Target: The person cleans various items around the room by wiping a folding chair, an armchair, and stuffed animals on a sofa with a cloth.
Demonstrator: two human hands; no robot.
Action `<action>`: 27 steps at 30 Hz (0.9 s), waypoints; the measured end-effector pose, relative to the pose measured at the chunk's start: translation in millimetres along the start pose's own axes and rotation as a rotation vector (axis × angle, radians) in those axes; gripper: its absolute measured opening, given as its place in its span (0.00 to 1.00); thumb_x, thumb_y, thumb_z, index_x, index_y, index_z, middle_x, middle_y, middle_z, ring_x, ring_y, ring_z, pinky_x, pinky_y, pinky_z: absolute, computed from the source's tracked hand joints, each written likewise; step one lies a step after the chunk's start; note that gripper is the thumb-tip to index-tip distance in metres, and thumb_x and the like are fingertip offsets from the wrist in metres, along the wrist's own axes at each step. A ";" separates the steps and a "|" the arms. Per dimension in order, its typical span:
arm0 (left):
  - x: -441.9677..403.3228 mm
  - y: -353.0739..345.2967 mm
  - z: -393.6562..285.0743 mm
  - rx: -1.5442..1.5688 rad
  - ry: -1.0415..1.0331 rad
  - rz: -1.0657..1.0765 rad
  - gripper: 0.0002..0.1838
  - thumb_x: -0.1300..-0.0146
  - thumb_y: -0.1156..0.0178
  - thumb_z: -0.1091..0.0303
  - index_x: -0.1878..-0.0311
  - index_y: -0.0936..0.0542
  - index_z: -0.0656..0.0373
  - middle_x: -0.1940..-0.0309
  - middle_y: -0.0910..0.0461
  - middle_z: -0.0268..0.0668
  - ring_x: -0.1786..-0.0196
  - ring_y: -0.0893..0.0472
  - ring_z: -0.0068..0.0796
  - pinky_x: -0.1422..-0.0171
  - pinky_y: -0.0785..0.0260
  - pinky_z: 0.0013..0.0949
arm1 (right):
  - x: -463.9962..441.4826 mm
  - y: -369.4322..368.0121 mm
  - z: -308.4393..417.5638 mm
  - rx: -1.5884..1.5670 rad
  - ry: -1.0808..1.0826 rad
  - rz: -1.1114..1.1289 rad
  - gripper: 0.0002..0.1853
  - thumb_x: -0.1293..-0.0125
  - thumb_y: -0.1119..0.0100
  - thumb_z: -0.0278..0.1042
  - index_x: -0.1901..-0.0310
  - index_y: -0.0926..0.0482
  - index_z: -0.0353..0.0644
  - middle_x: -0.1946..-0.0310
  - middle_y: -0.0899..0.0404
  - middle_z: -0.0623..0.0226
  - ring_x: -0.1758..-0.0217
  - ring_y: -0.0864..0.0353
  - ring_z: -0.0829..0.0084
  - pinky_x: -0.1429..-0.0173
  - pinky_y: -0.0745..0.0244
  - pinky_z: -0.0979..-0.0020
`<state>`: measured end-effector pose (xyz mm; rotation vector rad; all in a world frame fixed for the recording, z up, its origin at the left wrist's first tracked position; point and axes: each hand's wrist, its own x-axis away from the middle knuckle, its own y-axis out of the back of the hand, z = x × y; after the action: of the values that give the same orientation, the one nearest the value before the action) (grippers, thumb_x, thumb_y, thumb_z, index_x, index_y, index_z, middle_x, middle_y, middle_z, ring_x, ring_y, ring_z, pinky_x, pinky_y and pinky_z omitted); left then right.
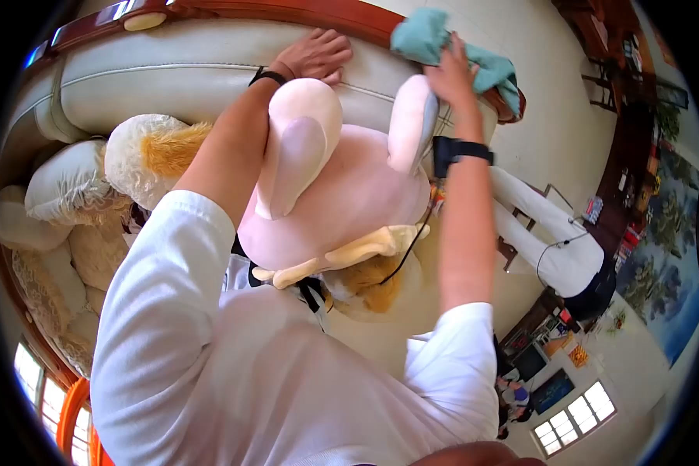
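Observation:
My left hand (316, 56) lies flat on the cream leather top of the sofa (163, 78), fingers spread. Higher up on the right, my right hand (452, 75) is on a teal cloth (421, 37), part of which hangs over the sofa's wooden end; its fingers are closed against the fabric. Between my arms sits a large pink plush toy (349, 186) with two upright ears. One ear touches my left forearm, and the other stands just below my right hand. The toy's underside is hidden.
Fluffy cushions (66, 175) are piled on the sofa at the left. A reddish wooden rail (287, 17) edges the sofa back. At the right, a person in white trousers (551, 248) is near a dark cable. Shelves and a wall picture (664, 241) stand farther off.

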<state>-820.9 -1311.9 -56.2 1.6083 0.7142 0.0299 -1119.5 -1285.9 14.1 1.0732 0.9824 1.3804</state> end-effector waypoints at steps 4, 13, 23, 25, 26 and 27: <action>1.5 8.4 -13.5 0.008 0.046 0.149 0.14 0.42 0.50 0.57 0.59 0.30 0.56 0.60 0.32 0.42 0.53 0.31 0.40 0.43 0.38 0.43 | -0.7 -8.4 74.9 0.051 0.170 -0.023 0.39 0.44 0.39 0.56 0.32 0.33 0.49 0.27 0.43 0.52 0.23 0.48 0.51 0.25 0.64 0.34; 1.5 1.9 -7.5 -0.002 0.067 0.073 0.16 0.42 0.49 0.55 0.57 0.31 0.56 0.57 0.33 0.42 0.51 0.31 0.42 0.42 0.38 0.43 | -15.0 39.2 -48.4 -0.146 -0.096 0.112 0.44 0.43 0.51 0.76 0.34 0.29 0.50 0.33 0.32 0.51 0.26 0.40 0.52 0.23 0.66 0.44; 0.3 18.4 -7.1 0.083 -0.007 -0.077 0.18 0.48 0.45 0.54 0.60 0.27 0.56 0.59 0.29 0.42 0.56 0.29 0.42 0.50 0.36 0.46 | -23.6 44.6 -94.4 0.126 -0.558 -0.051 0.53 0.46 0.56 0.81 0.35 0.30 0.35 0.34 0.32 0.45 0.29 0.37 0.47 0.25 0.49 0.52; -1.5 20.0 -7.9 0.101 0.000 -0.048 0.17 0.48 0.45 0.54 0.60 0.28 0.56 0.59 0.29 0.42 0.56 0.29 0.42 0.51 0.37 0.46 | -38.5 45.2 -79.4 0.160 -0.448 0.063 0.52 0.45 0.60 0.82 0.34 0.29 0.41 0.33 0.32 0.47 0.29 0.36 0.47 0.26 0.48 0.50; -2.2 19.9 -8.2 0.088 0.003 -0.034 0.18 0.48 0.45 0.54 0.60 0.27 0.57 0.59 0.29 0.42 0.56 0.29 0.42 0.50 0.37 0.46 | -46.3 43.9 -59.2 0.212 -0.470 0.148 0.49 0.44 0.63 0.81 0.34 0.29 0.48 0.33 0.32 0.49 0.29 0.36 0.47 0.27 0.45 0.51; -2.1 20.0 -8.1 0.073 0.009 -0.018 0.18 0.47 0.45 0.54 0.59 0.27 0.57 0.59 0.29 0.42 0.56 0.29 0.42 0.50 0.37 0.46 | -54.6 40.8 -34.3 0.202 -0.412 0.237 0.49 0.44 0.64 0.81 0.34 0.28 0.48 0.35 0.29 0.49 0.29 0.36 0.46 0.27 0.44 0.54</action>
<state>-817.5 -1305.5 -35.8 1.6725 0.7440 -0.0023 -1162.2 -1343.4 40.4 1.5938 0.7156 1.1920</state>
